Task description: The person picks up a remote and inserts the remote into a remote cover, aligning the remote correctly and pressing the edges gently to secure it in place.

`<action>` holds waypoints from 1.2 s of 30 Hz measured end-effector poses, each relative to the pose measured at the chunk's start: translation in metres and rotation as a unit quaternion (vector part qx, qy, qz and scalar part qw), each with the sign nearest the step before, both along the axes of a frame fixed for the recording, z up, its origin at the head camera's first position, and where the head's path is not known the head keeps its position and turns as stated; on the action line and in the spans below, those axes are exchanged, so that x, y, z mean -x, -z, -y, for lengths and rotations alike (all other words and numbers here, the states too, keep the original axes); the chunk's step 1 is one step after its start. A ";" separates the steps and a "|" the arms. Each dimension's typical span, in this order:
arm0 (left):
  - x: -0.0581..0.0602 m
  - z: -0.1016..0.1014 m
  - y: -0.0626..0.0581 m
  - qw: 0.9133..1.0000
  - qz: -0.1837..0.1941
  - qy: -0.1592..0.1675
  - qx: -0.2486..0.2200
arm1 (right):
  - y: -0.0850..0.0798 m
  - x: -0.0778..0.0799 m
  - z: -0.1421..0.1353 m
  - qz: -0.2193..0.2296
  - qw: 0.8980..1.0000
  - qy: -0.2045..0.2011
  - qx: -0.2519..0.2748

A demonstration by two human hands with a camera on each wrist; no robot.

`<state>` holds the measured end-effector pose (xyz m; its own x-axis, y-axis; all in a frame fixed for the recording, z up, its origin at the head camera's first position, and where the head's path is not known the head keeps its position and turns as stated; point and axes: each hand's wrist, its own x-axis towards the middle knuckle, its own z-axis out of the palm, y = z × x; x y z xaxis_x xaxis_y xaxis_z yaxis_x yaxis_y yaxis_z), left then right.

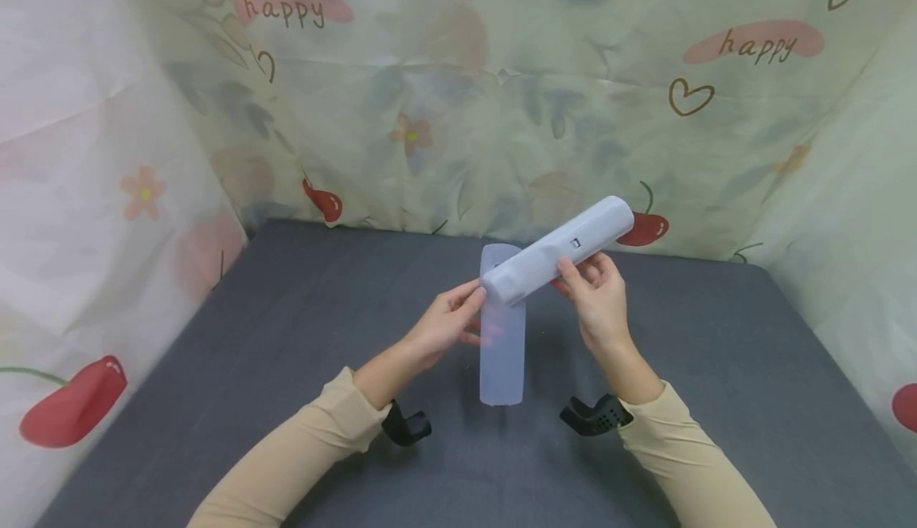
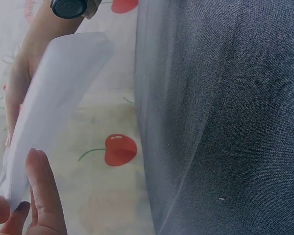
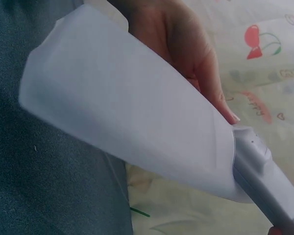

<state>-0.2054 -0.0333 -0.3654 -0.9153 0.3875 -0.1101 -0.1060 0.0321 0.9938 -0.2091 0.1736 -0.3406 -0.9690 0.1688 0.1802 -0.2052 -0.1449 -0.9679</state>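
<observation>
A long white remote control is tilted up to the right in the head view, a small dark mark on its upward face. My right hand grips it near the middle, thumb on top. A translucent soft sleeve hangs upright behind its lower left end. Fingers of my left hand pinch the sleeve's edge beside that end. In the right wrist view the sleeve overlaps the end of the remote control. The left wrist view has the sleeve above my left fingertips.
Beneath both hands lies a dark grey table. Printed fabric with cherries and lettering surrounds it at the back and sides. Black wrist mounts stick out inward from both sleeve cuffs.
</observation>
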 end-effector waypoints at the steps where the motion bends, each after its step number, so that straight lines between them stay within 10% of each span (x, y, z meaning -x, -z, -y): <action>1: 0.000 0.000 0.000 1.000 0.003 -0.004 -0.004 | 0.000 0.000 0.000 -0.003 1.000 -0.004 -0.005; 36: 0.002 -0.005 0.001 0.998 -0.012 -0.069 -0.005 | -0.005 0.004 -0.008 -0.023 0.981 -0.108 -0.160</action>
